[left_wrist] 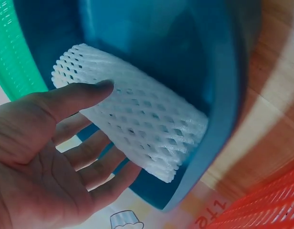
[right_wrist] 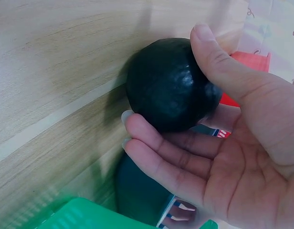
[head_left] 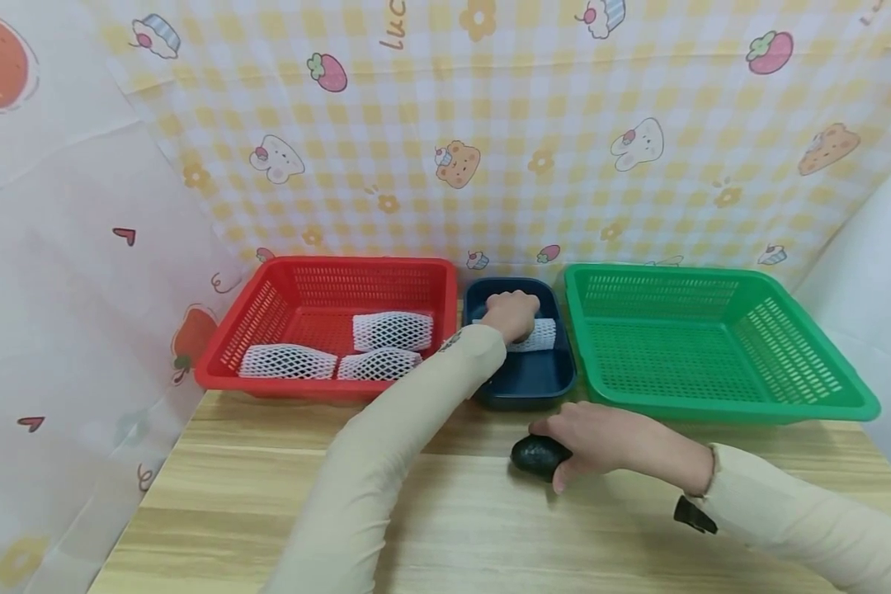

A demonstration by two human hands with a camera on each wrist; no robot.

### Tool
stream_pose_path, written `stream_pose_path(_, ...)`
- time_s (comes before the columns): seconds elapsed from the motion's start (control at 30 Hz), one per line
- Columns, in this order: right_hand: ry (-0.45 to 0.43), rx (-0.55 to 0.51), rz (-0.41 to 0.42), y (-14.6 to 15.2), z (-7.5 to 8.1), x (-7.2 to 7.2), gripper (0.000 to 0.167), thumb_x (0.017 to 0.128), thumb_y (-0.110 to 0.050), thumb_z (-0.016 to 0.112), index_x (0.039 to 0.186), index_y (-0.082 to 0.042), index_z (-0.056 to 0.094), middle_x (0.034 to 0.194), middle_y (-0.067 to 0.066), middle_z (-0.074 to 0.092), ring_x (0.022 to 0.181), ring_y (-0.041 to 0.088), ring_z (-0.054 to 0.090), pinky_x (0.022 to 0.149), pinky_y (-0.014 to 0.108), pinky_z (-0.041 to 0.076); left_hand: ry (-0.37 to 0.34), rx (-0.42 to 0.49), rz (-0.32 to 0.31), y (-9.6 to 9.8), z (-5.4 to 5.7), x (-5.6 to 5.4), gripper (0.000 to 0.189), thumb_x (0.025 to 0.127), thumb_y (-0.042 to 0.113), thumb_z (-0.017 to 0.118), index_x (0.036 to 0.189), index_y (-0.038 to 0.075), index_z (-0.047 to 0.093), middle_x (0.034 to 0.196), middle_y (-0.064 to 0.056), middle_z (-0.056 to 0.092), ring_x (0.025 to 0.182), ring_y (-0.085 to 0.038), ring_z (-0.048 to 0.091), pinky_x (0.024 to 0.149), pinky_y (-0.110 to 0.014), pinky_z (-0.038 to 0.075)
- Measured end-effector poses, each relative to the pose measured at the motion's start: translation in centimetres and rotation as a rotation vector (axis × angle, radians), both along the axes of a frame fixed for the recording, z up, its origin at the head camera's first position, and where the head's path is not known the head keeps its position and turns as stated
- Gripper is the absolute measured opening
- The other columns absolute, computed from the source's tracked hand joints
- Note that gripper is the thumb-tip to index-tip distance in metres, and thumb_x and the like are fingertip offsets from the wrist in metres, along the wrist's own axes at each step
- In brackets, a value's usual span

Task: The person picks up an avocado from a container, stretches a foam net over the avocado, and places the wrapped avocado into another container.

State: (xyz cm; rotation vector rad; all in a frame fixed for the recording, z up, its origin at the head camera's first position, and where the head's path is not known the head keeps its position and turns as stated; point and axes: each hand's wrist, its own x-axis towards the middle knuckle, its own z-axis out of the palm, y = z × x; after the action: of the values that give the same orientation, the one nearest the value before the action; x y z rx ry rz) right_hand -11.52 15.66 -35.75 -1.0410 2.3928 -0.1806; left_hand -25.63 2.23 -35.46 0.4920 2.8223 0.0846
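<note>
My left hand [head_left: 512, 313] reaches into the small dark blue bin [head_left: 529, 381] in the middle. It grips a white foam net sleeve [left_wrist: 142, 114]; in the left wrist view the thumb lies over the sleeve and the other fingers are at its lower edge. The sleeve lies across the bin. My right hand [head_left: 601, 437] holds a dark avocado [head_left: 538, 456] close over the wooden table, in front of the bin. In the right wrist view its thumb is on one side of the avocado and its fingers curl around the other.
To the left of the bin stands a red basket [head_left: 374, 289] holding several white foam net sleeves [head_left: 392, 332]. A green basket [head_left: 713, 411] stands to the right. Behind them hangs a patterned cloth [head_left: 408, 165]. All stand along the far side of the wooden table [head_left: 445, 528].
</note>
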Motion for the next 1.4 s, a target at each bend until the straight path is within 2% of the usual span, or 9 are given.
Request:
stream_pose_path(0.23,0.0,0.002,-0.006,-0.1,0.0,0.0,0.059,0.074,-0.041,0.091,0.119,-0.01,0.07,0.09,-0.007,0.067,0.073,0.009,0.06,0.069,0.033,0.053,0.024,0.003,-0.009,-0.5,1.0,0.2,0.022,0.1,0.017,0.067,0.122,0.016,0.067,0.106,-0.005,0.062,0.089,-0.026,0.055,0.079,-0.039,0.046)
stream_pose_path(0.5,0.003,0.013,-0.015,-0.2,-0.1,0.0,0.059,0.074,-0.041,0.091,0.119,-0.01,0.07,0.092,-0.005,0.068,0.075,0.01,0.06,0.071,0.033,0.053,0.006,0.003,-0.007,-1.2,2.2,0.3,0.031,0.098,0.023,0.069,0.128,0.016,0.065,0.111,-0.006,0.064,0.09,-0.026,0.056,0.08,-0.039,0.047)
stream_pose_path(0.63,0.0,0.011,-0.014,-0.2,0.0,0.0,0.06,0.073,-0.042,0.091,0.119,-0.01,0.07,0.092,-0.006,0.068,0.075,0.009,0.06,0.07,0.033,0.053,-0.012,0.01,-0.007,-1.5,3.1,0.4,0.034,0.096,0.025,0.072,0.128,0.016,0.065,0.11,-0.006,0.064,0.09,-0.026,0.056,0.081,-0.041,0.047)
stream_pose_path(0.8,0.0,-0.013,0.01,-0.1,0.0,-0.1,0.06,0.073,-0.042,0.091,0.118,-0.01,0.07,0.091,-0.006,0.067,0.075,0.009,0.061,0.069,0.033,0.053,-0.04,0.012,-0.039,-1.8,4.5,0.9,0.029,0.095,0.023,0.071,0.123,0.017,0.067,0.106,-0.004,0.063,0.091,-0.025,0.057,0.079,-0.04,0.047)
stream_pose_path(1.0,-0.002,-0.039,0.022,0.1,0.0,-0.1,0.061,0.072,-0.042,0.091,0.119,-0.01,0.07,0.089,-0.006,0.067,0.073,0.008,0.06,0.067,0.032,0.052,-0.065,0.015,-0.115,-2.1,6.0,1.9,0.019,0.096,0.021,0.07,0.114,0.017,0.066,0.103,-0.002,0.062,0.092,-0.024,0.057,0.077,-0.038,0.047)
stream_pose_path(1.13,-0.009,-0.049,0.021,0.1,0.0,-0.1,0.061,0.072,-0.041,0.091,0.12,-0.009,0.07,0.089,-0.005,0.068,0.072,0.008,0.06,0.066,0.031,0.052,-0.03,0.009,-0.156,-2.6,7.0,2.9,0.02,0.095,0.021,0.071,0.115,0.018,0.067,0.103,-0.001,0.062,0.09,-0.023,0.057,0.076,-0.038,0.049)
stream_pose_path(1.4,-0.027,-0.05,0.011,0.1,0.1,-0.1,0.062,0.073,-0.04,0.091,0.122,-0.009,0.069,0.089,-0.006,0.067,0.072,0.008,0.059,0.066,0.031,0.051,0.048,0.025,-0.237,-4.5,8.9,5.1,0.043,0.087,0.024,0.081,0.127,0.019,0.066,0.108,-0.002,0.065,0.089,-0.021,0.058,0.075,-0.038,0.052)
